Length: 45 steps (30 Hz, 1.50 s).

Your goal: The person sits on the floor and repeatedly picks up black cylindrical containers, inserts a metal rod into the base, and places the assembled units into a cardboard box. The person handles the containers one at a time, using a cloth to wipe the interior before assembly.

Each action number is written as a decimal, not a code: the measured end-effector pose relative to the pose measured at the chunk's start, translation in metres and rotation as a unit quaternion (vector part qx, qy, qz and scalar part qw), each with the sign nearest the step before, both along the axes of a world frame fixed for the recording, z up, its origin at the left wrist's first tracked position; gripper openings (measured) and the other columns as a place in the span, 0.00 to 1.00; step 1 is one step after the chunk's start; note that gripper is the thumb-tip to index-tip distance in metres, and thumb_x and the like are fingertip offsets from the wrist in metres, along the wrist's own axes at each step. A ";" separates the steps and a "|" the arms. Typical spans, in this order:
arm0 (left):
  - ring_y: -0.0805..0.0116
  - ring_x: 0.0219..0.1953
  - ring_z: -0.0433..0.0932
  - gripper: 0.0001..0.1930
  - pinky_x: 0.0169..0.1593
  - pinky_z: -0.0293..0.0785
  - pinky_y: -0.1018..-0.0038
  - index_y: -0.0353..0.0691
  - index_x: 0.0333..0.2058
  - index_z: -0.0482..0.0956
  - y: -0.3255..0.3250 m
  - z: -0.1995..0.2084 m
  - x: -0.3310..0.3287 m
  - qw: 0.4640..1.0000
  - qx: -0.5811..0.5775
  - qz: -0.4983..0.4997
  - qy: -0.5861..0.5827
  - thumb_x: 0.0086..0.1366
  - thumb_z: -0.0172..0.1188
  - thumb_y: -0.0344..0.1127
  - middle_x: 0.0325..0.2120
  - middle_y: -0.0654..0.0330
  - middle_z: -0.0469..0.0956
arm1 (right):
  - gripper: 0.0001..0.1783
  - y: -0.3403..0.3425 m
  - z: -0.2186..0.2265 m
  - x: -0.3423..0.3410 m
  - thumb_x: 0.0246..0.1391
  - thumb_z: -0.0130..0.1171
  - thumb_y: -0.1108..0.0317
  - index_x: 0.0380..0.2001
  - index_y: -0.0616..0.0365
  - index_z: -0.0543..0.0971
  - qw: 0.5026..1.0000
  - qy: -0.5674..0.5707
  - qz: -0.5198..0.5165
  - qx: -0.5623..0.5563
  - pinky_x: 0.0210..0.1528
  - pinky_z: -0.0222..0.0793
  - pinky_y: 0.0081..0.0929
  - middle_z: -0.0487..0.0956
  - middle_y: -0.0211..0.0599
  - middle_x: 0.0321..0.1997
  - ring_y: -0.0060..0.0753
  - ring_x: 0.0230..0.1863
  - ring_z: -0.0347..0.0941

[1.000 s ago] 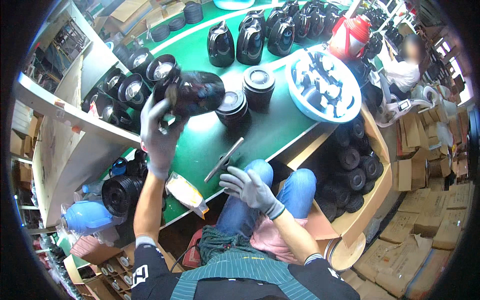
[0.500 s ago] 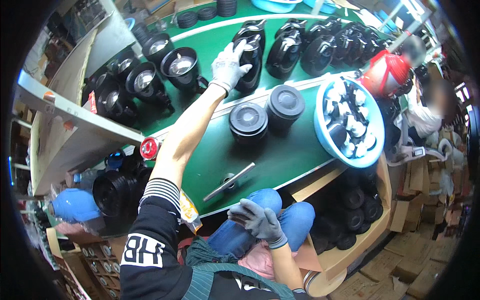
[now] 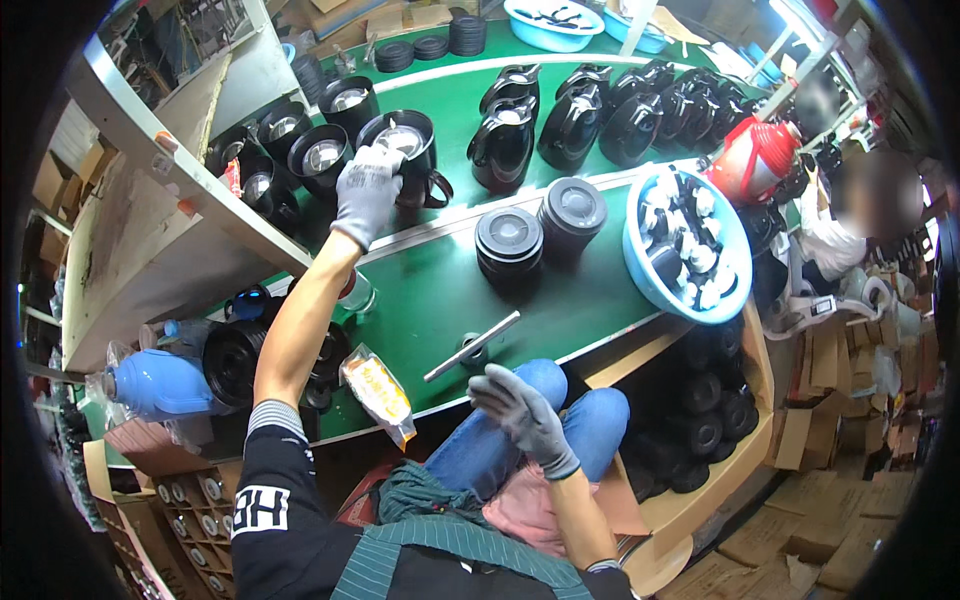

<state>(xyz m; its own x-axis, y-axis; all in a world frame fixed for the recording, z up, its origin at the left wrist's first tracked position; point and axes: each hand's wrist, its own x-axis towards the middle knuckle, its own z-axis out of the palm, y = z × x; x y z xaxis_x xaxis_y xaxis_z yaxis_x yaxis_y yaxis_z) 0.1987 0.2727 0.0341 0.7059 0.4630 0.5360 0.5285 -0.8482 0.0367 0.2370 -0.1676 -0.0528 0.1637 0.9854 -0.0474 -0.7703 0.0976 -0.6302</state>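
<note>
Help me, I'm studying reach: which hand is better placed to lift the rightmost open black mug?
Probably the left hand, at that black mug's near side. The right hand is down by the knees, nearer the metal rod.

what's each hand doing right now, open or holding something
Left hand: at a black handled pot; whether it grips cannot be told.
Right hand: open, holding nothing.

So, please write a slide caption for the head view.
Left hand at a black handled container on the green bench; right hand empty.
</note>
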 end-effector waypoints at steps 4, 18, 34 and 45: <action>0.52 0.48 0.81 0.18 0.52 0.79 0.58 0.45 0.47 0.84 -0.097 0.070 -0.048 0.994 -0.024 -0.106 -0.002 0.58 0.73 0.31 0.42 0.55 0.81 | 0.35 0.033 0.083 0.007 0.67 0.65 0.67 0.74 0.61 0.70 0.890 -0.431 -0.143 -0.035 0.77 0.61 0.40 0.74 0.50 0.74 0.44 0.72 0.71; 0.66 0.51 0.83 0.14 0.57 0.79 0.69 0.37 0.53 0.85 -0.254 0.074 -0.205 0.862 -0.376 -0.154 -0.305 0.70 0.62 0.22 0.48 0.56 0.85 | 0.22 -0.039 0.133 -0.030 0.43 0.81 0.73 0.40 0.56 0.80 0.686 -0.676 -0.266 0.041 0.69 0.76 0.47 0.80 0.51 0.67 0.57 0.70 0.76; 0.57 0.65 0.76 0.35 0.73 0.69 0.58 0.39 0.68 0.75 -0.239 -0.124 -0.247 0.704 -0.670 -0.234 -0.033 0.64 0.77 0.39 0.65 0.55 0.77 | 0.30 0.012 0.133 -0.008 0.49 0.79 0.72 0.57 0.56 0.83 0.830 -0.538 -0.056 0.138 0.72 0.69 0.48 0.78 0.52 0.70 0.53 0.72 0.74; 0.58 0.64 0.77 0.35 0.72 0.70 0.59 0.38 0.68 0.74 -0.237 -0.125 -0.247 0.553 -0.812 -0.173 -0.067 0.65 0.75 0.38 0.65 0.55 0.78 | 0.38 0.200 -0.012 0.110 0.54 0.72 0.43 0.65 0.44 0.79 0.471 -0.767 -0.263 -0.347 0.74 0.58 0.61 0.61 0.76 0.74 0.74 0.74 0.60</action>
<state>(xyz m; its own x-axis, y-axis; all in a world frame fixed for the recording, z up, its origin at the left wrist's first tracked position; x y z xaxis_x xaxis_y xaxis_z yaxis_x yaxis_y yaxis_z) -0.0479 0.0356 -0.0910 0.9070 0.2609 -0.3306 0.2448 0.3120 0.9180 0.3468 0.0322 -0.0651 0.7428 0.6236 0.2437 0.6597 -0.6194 -0.4257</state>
